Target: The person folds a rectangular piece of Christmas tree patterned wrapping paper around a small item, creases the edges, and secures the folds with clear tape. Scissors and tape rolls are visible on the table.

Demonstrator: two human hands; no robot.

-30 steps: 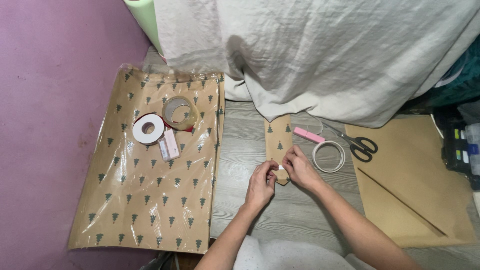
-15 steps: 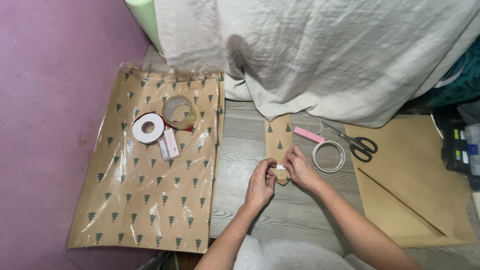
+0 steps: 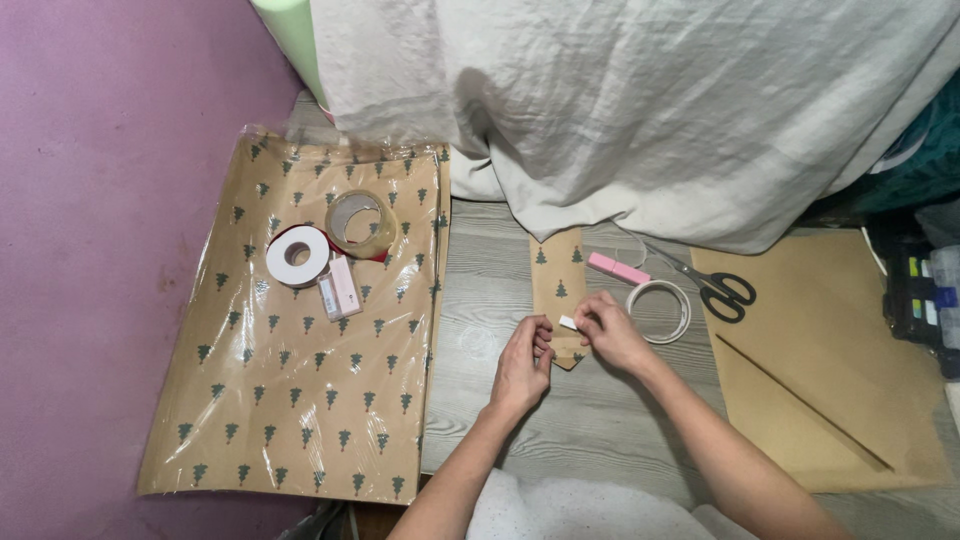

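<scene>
Left hand [image 3: 524, 362] pinched near end of tree-print paper strip [image 3: 558, 275] on grey floor [image 3: 600, 430], likely steadying it. Right hand [image 3: 608, 330] pinched small white tab [image 3: 567, 322] just above strip. Tape ring [image 3: 659, 311] and scissors [image 3: 712, 282] lay beside, toward floor's far edge, within reach.

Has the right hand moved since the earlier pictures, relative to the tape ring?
Yes. The right hand has shifted slightly right, toward the white double-sided tape ring, pulling a small white strip off the narrow tree-patterned brown paper piece.

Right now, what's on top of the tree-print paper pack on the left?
On the tree-print paper pack: a white tape roll, a clear tape roll and a small pink box. Something red beneath the rolls is mostly covered.
</scene>
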